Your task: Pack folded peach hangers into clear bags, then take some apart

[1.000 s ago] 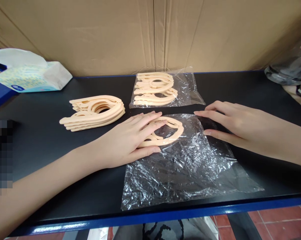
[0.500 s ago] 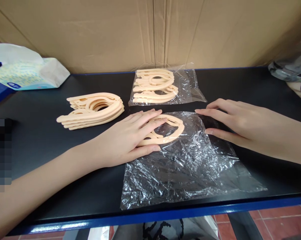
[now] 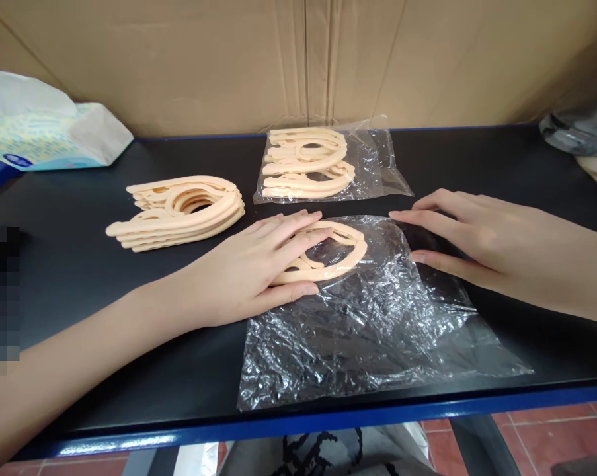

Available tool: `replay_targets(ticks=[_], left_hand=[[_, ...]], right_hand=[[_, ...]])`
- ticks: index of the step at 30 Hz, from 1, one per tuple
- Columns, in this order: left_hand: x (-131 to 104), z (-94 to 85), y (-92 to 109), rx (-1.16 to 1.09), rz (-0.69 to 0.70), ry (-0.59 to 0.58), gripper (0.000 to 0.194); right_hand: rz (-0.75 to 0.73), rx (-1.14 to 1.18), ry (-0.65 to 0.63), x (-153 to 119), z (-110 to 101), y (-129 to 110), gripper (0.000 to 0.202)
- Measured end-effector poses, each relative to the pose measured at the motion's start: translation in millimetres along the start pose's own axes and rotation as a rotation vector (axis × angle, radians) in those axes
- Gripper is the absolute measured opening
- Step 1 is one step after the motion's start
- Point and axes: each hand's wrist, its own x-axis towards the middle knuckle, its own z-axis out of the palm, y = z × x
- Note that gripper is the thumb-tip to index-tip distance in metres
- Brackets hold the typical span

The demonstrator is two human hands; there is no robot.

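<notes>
Hanger [image 3: 335, 254] flat; long axis left-right

The person is wearing no sleeves, gloves, rings or watch; left hand [image 3: 248, 271] and right hand [image 3: 481, 235] are showing short, plain nails.

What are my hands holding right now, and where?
Nothing gripped: left hand presses flat on the peach hangers; right hand rests on the plastic bag.

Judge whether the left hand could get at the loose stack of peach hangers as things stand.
Probably yes: the left hand lies flat just right of the loose stack, with only bare black tabletop between them.
</notes>
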Motion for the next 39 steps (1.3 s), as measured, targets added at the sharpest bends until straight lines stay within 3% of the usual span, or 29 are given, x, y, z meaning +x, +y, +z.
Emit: replay_targets(ticks=[7,19,28,34,39], left_hand=[[3.7,-0.1,-0.6,-0.008,0.017,-0.012,0.069],[-0.6,2.7,-1.9,-0.009,0.019,0.015,0.066],[-2.4,4.9,-4.1,-0.022,0.023,0.038,0.066],[-2.5,4.0,-2.7,-0.021,0.011,0.029,0.064],[-2.8,5.1,-3.2,-0.007,0.014,0.035,0.067]], right_hand=[[0.014,-0.022,-0.065,0.9,-7.4,0.5,0.059],[-0.017,-0.074,0.000,1.6,-3.8,-4.1,0.055],[0.026,0.027,0.028,7.3,-2.7,-3.2,0.043],[0.014,0.090,0.112,14.5,3.4,-4.1,0.042],[-0.024,0.183,0.087,14.1,6.6,-3.3,0.044]])
